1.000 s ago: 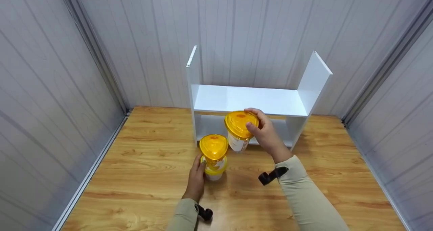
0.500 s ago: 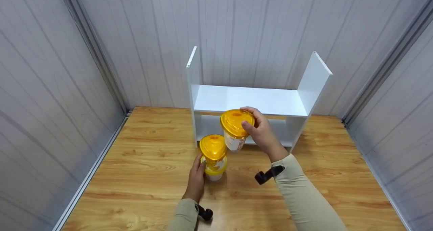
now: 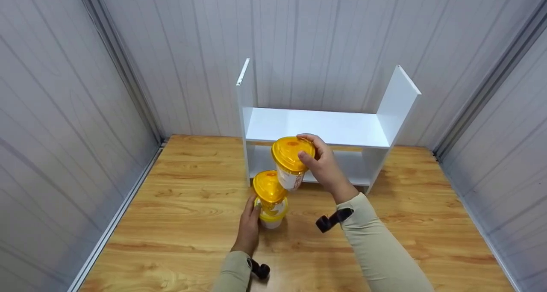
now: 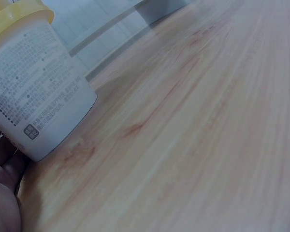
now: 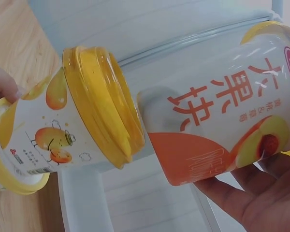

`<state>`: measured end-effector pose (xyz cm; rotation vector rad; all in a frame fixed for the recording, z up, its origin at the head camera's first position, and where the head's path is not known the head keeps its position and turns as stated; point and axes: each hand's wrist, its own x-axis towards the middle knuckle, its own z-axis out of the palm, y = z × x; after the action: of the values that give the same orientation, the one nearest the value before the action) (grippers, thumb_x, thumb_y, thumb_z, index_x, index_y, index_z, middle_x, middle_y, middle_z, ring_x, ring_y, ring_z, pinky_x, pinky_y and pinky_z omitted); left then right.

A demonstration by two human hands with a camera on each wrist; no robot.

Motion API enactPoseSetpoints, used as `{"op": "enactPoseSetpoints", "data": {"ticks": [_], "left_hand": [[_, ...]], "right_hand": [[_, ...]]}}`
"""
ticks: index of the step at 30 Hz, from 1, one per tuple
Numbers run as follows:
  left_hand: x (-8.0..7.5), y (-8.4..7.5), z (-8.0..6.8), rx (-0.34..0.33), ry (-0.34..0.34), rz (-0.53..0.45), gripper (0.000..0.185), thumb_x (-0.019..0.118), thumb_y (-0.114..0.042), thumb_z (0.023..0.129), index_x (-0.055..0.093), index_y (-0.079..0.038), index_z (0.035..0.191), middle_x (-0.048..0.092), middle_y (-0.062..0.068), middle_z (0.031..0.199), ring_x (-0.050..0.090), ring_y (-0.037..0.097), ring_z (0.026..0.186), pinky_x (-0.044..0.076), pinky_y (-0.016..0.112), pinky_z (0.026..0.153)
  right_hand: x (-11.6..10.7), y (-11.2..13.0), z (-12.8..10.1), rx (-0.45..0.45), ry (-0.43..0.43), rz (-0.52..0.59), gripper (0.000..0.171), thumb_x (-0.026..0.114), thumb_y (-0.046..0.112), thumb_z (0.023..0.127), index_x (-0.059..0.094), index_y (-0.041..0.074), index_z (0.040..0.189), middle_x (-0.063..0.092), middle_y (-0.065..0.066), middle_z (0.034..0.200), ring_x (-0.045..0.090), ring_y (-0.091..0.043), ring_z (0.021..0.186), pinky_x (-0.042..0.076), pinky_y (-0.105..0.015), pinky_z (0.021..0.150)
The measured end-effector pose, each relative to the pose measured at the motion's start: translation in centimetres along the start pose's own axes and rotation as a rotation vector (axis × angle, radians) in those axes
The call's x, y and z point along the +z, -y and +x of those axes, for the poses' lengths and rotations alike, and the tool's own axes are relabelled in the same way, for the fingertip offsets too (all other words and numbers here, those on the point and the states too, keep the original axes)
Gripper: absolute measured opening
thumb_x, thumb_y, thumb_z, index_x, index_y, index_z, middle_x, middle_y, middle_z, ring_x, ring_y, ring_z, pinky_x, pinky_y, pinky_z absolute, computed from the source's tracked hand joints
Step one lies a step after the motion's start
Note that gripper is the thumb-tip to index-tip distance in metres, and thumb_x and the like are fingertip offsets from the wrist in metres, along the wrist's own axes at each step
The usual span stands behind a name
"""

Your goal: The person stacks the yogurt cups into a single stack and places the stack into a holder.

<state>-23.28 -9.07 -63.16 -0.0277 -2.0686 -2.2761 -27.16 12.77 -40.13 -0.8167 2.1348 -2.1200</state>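
Head: your R grip (image 3: 327, 168) holds the upper cup (image 3: 291, 166), looks off-ctr vs. the 2-cup stack (image 3: 271, 198) on the table (image 3: 192, 206); L wrist: brace the stack w/ your L grip (image 4: 4, 193) round its side; R wrist: ctr over the lid (image 5: 104, 104), seat level.

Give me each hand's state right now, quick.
Left hand: closed, holding the stack of two cups.
Right hand: closed, holding a third cup.

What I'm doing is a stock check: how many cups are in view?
3: a bottom cup on the table, a middle cup stacked on it, and an upper cup in the right hand. The lower shelf is partly hidden behind them.
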Motion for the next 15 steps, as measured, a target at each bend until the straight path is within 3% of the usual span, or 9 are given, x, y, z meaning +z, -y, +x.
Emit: {"op": "enactPoseSetpoints", "data": {"ticks": [8, 15], "left_hand": [[0.2, 0.0, -0.1, 0.009, 0.014, -0.044, 0.055, 0.04, -0.035, 0.109, 0.027, -0.019, 0.16, 0.027, 0.005, 0.165, 0.022, 0.026, 0.152, 0.016, 0.051, 0.123], [0.3, -0.1, -0.1, 0.007, 0.014, -0.068, 0.053, 0.04, -0.033, 0.11, 0.028, -0.02, 0.16, 0.029, 0.004, 0.164, 0.023, 0.025, 0.152, 0.016, 0.05, 0.123]], "right_hand": [[0.6, -0.1, 0.3, -0.016, 0.002, -0.015, 0.088, 0.069, 0.065, 0.085, 0.045, 0.003, 0.143, 0.057, -0.018, 0.127, 0.061, -0.029, 0.106, 0.055, -0.034, 0.093], [1.2, -0.2, 0.6, -0.017, 0.009, 0.0, 0.083, 0.069, 0.061, 0.088, 0.046, 0.003, 0.143, 0.057, -0.018, 0.126, 0.06, -0.028, 0.105, 0.055, -0.033, 0.094]]}}
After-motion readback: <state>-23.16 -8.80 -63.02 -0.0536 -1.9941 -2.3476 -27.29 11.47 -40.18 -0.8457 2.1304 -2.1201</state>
